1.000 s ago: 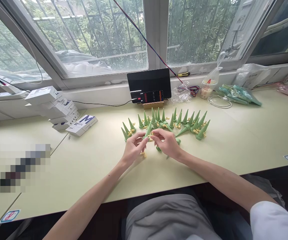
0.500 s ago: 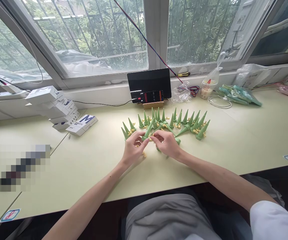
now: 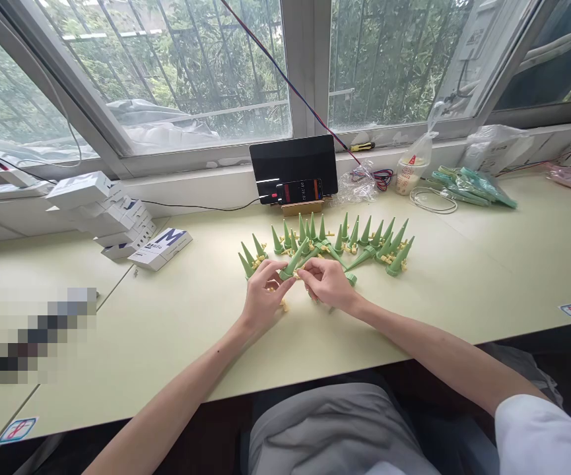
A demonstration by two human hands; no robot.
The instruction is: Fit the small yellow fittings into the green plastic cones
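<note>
My left hand [image 3: 264, 295] grips a green plastic watering spike [image 3: 296, 258] by its wide base, the tip pointing up and slightly right. Against the side of that base, my right hand [image 3: 329, 285] pinches a small yellow valve [image 3: 299, 272], mostly covered by the fingertips. Behind both hands, several more green spikes [image 3: 366, 232] with yellow valves stand in a curved group, and a few lie on their sides. Another green spike end [image 3: 351, 279] shows just beyond my right hand. A loose yellow piece [image 3: 284, 305] lies below my left hand.
A tablet [image 3: 292, 165] with a phone [image 3: 303, 191] before it leans at the window. White boxes [image 3: 124, 214] are stacked at left. A bagged cup [image 3: 410, 173], a white cable [image 3: 434, 201] and green plastic packets [image 3: 478, 188] lie at back right on the pale table [image 3: 468, 284].
My hands hold nearly the same pose, with the right fingers shifted slightly at the yellow valve. The whole view has moved a little.
</note>
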